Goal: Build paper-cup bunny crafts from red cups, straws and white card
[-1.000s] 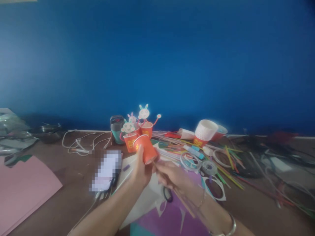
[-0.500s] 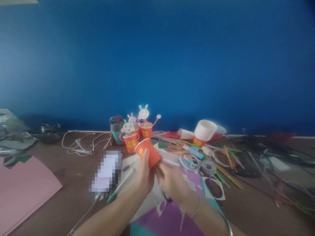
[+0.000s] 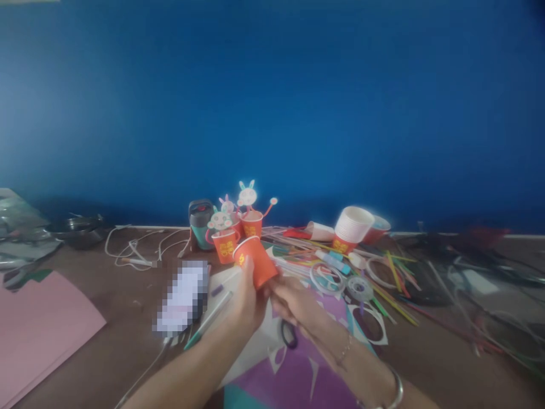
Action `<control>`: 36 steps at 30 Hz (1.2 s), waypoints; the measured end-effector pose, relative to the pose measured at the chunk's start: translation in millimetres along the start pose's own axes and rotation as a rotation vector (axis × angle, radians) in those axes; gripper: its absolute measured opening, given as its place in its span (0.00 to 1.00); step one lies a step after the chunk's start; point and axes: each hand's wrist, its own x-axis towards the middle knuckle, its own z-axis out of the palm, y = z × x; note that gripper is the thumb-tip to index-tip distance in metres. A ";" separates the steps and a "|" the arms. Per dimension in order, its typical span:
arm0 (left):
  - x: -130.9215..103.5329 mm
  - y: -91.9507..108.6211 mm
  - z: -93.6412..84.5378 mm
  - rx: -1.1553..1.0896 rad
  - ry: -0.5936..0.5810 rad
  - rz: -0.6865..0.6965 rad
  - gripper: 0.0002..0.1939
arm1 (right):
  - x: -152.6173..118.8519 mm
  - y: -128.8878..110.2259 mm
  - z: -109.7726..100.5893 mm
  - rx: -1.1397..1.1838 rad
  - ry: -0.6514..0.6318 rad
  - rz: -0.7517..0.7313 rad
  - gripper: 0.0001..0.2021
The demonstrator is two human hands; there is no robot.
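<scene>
An orange paper cup (image 3: pixel 256 262) with yellow print is tipped on its side, its white rim toward the upper left. My left hand (image 3: pixel 251 298) is wrapped around it, thumb along the near side. At the cup's base my right hand (image 3: pixel 298 301) is closed, its fingertips against the bottom; whether they also pinch something small is hidden. Below my right hand shows a dark ring like a scissors handle (image 3: pixel 288 335). Just behind stand an orange cup (image 3: pixel 225 247) with a paper animal face and another cup (image 3: pixel 252 224) with a rabbit figure and pipe-cleaner arms.
A stack of paper cups (image 3: pixel 351 227) stands at the back right, near tape rolls (image 3: pixel 327 279), a glue stick (image 3: pixel 332 261) and scattered pipe cleaners (image 3: pixel 395 304). To the left lie a phone (image 3: pixel 183 298), a teal marker (image 3: pixel 208 321) and pink paper (image 3: pixel 46 335). Purple paper (image 3: pixel 293 375) lies in front.
My right hand has shifted and turned slightly at the cup's base, showing more of the dark ring below. The cup in my left hand has rotated a little, hiding more of its print.
</scene>
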 end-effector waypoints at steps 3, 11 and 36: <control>1.3 -4.3 -3.1 -0.040 0.036 0.074 0.27 | -2.7 -1.3 2.5 -0.245 0.166 -0.121 0.17; 20.8 2.7 -15.2 -0.034 0.140 0.272 0.22 | -20.6 -21.3 5.6 -1.005 0.137 -0.063 0.13; 14.4 3.1 -32.0 0.785 0.060 0.805 0.39 | -8.1 -12.3 -50.7 -0.687 0.175 -0.295 0.36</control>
